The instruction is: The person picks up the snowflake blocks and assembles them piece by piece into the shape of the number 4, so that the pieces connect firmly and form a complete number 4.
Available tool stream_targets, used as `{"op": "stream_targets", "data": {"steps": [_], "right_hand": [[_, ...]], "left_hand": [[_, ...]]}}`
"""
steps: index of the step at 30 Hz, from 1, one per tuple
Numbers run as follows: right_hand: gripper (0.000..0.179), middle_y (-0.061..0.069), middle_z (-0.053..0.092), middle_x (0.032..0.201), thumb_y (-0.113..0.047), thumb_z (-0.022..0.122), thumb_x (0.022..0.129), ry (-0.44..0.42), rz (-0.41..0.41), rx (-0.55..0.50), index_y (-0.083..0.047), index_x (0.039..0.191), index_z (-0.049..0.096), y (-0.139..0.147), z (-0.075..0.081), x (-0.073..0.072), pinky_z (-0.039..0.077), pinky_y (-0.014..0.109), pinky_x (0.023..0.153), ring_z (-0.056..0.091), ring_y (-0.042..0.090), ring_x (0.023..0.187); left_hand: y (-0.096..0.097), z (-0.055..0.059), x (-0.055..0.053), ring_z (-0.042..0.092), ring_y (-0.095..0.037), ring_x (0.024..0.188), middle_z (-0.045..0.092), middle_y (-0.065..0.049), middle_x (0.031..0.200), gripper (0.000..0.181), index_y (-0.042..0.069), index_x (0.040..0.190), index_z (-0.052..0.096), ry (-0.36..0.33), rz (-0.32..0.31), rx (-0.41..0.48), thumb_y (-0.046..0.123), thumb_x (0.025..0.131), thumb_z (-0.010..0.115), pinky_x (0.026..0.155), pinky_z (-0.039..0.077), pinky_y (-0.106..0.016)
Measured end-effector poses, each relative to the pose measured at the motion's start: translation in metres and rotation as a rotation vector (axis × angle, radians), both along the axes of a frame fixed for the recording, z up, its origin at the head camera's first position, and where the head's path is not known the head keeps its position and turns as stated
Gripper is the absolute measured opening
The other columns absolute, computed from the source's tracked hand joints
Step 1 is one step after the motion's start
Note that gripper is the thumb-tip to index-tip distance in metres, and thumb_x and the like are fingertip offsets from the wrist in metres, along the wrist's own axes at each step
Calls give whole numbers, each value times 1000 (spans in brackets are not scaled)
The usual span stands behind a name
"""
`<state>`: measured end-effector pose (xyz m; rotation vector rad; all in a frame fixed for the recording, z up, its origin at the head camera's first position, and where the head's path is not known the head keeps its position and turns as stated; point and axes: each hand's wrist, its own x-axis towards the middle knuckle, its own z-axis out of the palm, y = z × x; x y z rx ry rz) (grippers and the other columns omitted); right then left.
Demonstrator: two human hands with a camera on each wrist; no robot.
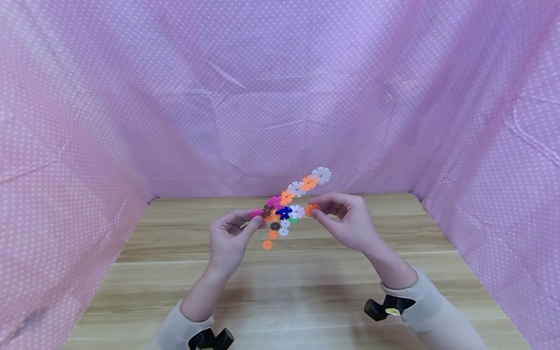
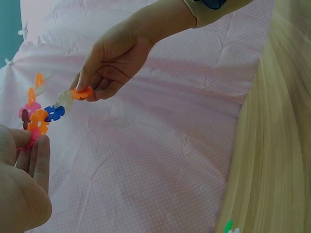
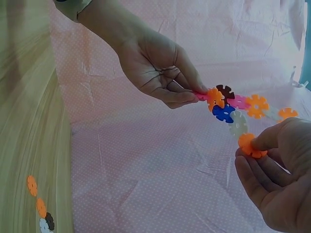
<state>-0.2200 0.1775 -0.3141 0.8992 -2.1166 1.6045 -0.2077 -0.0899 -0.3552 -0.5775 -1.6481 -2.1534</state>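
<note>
My left hand (image 1: 227, 238) pinches a pink snowflake disc (image 2: 33, 138) at one end of a chain of notched plastic discs, held up above the table. From there the chain splits into two branches. One runs through a pink disc (image 1: 274, 202) and orange and white ones to a white disc (image 1: 322, 175) at its far tip. The shorter branch has a blue disc (image 3: 224, 113), then a white disc (image 3: 238, 123). Thumb and fingers of my right hand (image 1: 350, 221) pinch an orange disc (image 3: 252, 145) right at that white disc's edge.
Lying on the wooden table (image 1: 280, 301) under the chain are more discs: an orange disc (image 1: 267, 244), a brown disc (image 1: 275, 226), a white disc (image 1: 283, 232) and a green piece (image 1: 293, 220). Pink dotted cloth (image 1: 280, 97) encloses the back and sides.
</note>
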Motion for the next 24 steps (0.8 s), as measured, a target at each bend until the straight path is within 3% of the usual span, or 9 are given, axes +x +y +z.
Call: {"op": "stream_targets", "data": {"steps": [5, 16, 24], "right_hand": [[19, 19, 79, 97, 12, 76, 90, 10, 7, 4, 4, 107, 78, 0, -1, 0, 67, 21, 76, 73, 7, 84], [20, 21, 78, 96, 15, 76, 88, 57, 15, -13, 5, 104, 79, -2, -3, 0, 66, 18, 77, 71, 6, 82], [18, 16, 79, 93, 11, 78, 89, 46, -29, 17, 2, 104, 81, -2, -1, 2, 64, 16, 74, 68, 5, 79]], "left_hand": [[2, 0, 1, 79, -10, 77, 82, 4, 91, 12, -13, 103, 75, -4, 0, -14, -15, 91, 72, 78, 70, -31], [3, -1, 2, 79, -10, 77, 82, 4, 91, 12, -14, 104, 74, -10, 1, -20, -14, 91, 72, 79, 70, -30], [3, -2, 2, 79, -10, 79, 82, 4, 92, 13, -16, 105, 73, -25, 8, -22, -13, 93, 73, 80, 70, -31]]}}
